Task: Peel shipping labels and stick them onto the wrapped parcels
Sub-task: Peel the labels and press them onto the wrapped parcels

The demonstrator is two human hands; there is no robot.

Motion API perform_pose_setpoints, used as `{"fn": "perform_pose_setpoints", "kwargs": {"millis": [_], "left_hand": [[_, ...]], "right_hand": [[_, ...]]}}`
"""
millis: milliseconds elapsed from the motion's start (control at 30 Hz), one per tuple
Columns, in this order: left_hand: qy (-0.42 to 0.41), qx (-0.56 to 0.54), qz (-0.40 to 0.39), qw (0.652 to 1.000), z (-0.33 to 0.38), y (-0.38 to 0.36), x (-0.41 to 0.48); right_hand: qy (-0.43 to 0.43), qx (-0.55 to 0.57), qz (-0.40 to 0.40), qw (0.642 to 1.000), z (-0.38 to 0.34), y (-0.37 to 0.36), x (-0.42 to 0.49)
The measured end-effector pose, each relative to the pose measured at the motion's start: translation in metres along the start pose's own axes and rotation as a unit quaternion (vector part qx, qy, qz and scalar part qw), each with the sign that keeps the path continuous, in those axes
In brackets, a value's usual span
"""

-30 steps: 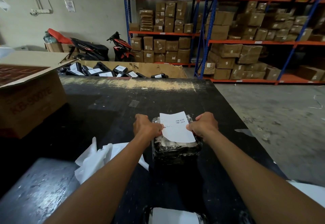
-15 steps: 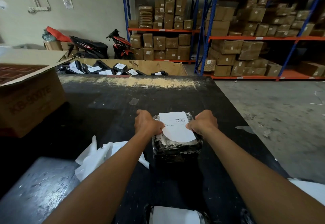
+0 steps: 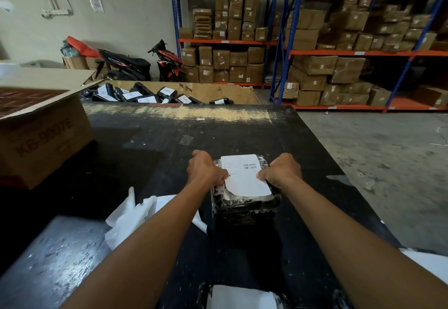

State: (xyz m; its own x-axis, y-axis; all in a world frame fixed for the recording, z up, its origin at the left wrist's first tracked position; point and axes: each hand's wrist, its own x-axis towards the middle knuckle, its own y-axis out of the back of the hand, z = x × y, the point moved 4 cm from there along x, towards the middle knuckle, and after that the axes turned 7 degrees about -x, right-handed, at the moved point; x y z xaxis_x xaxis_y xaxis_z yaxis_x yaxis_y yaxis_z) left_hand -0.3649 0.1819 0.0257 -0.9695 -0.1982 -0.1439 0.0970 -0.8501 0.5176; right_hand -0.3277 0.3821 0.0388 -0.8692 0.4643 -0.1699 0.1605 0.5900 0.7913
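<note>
A black plastic-wrapped parcel [image 3: 244, 208] sits on the black table [image 3: 150, 144] in front of me. A white shipping label [image 3: 244, 178] with barcodes lies over its top. My left hand [image 3: 204, 169] pinches the label's left edge, fingers curled. My right hand [image 3: 282, 170] pinches the right edge the same way. The label's far part looks flat on the wrap; its near edge hangs past the parcel's top. Another labelled parcel [image 3: 242, 297] shows at the bottom edge of the view.
Crumpled white backing paper [image 3: 135, 219] lies left of the parcel. An open cardboard box [image 3: 41, 134] stands at the table's left. Beyond the far edge, a big carton [image 3: 218, 93] holds several labelled black parcels [image 3: 135, 95]. Shelves of boxes [image 3: 339, 49] and parked scooters [image 3: 167, 61] stand behind.
Both hands have brought the label down flatter onto the parcel's top and slid slightly nearer along its edges. The parcel has stayed in place.
</note>
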Motion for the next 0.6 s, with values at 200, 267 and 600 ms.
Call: {"fn": "perform_pose_setpoints", "kwargs": {"millis": [200, 267, 600], "left_hand": [[-0.001, 0.022, -0.008, 1.000, -0.008, 0.005, 0.002], [0.010, 0.012, -0.013, 1.000, -0.015, 0.008, 0.001], [-0.033, -0.023, -0.002, 0.999, -0.026, 0.002, -0.003]], "right_hand": [[-0.021, 0.042, -0.029, 0.998, 0.020, 0.001, 0.006], [-0.019, 0.038, -0.037, 0.998, 0.021, -0.001, 0.007], [-0.012, 0.039, -0.020, 0.999, 0.022, -0.006, 0.006]]}}
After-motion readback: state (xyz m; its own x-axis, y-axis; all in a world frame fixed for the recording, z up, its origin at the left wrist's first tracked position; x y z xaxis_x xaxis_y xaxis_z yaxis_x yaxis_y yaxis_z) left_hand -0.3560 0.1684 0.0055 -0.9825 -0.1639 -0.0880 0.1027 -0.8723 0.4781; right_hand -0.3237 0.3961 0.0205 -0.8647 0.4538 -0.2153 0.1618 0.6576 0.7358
